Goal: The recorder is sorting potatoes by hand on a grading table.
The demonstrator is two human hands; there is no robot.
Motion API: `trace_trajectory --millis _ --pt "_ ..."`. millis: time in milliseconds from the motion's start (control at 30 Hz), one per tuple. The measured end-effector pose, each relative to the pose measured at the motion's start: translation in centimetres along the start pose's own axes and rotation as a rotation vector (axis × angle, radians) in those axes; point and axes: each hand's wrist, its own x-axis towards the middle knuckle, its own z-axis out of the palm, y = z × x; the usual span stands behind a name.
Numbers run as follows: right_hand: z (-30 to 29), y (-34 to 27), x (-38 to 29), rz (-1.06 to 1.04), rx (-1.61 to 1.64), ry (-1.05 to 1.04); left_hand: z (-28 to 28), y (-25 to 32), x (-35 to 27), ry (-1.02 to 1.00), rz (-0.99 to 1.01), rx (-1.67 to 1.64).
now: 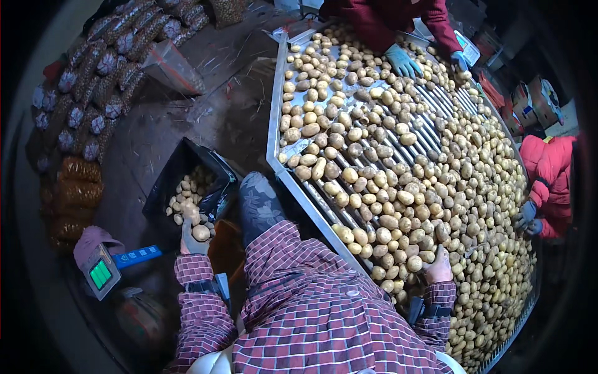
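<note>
Under a plaid sleeve, my left hand [188, 239] is at the near side of a black plastic-lined container [161, 187] with potatoes inside. Potatoes [201, 233] lie at its fingers; whether it grips any is unclear. On the right, my right hand [439, 267] reaches into the potatoes [414, 263] spread over a metal-framed sorting table [322, 218]. Its fingertips are partly hidden among them, so a grip cannot be made out. Metal rollers [397, 152] show between the potatoes in the middle of the table.
Across the table, a person in dark red sleeves [441, 28] has gloved hands on potatoes. Another person in a red jacket [546, 173] stands at the right edge. Filled mesh sacks [84, 93] are stacked at left, near an upright bag [170, 68] and a scale display [100, 273].
</note>
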Motion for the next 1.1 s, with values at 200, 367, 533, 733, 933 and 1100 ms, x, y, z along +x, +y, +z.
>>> trace_trajectory --millis 200,367,533,733,933,1100 --pt "0.1 0.6 0.2 -0.024 -0.018 -0.013 -3.2 -3.4 0.3 0.084 -0.033 -0.201" --pt "0.9 1.6 0.4 -0.028 0.041 0.038 -6.8 -6.3 1.3 0.095 -0.066 -0.214" --pt "0.8 0.9 0.7 -0.015 0.074 0.038 -10.0 -7.7 1.8 0.168 -0.101 -0.218" --pt "0.6 1.3 0.5 -0.013 0.088 0.046 -13.7 -4.5 7.4 0.184 0.360 0.001" --pt "1.1 1.6 -0.6 0.012 0.121 0.087 -4.8 7.1 12.1 0.323 0.462 0.119" --pt "1.4 0.2 -0.9 0.066 0.205 0.093 8.4 5.6 10.2 -0.302 0.398 0.336"
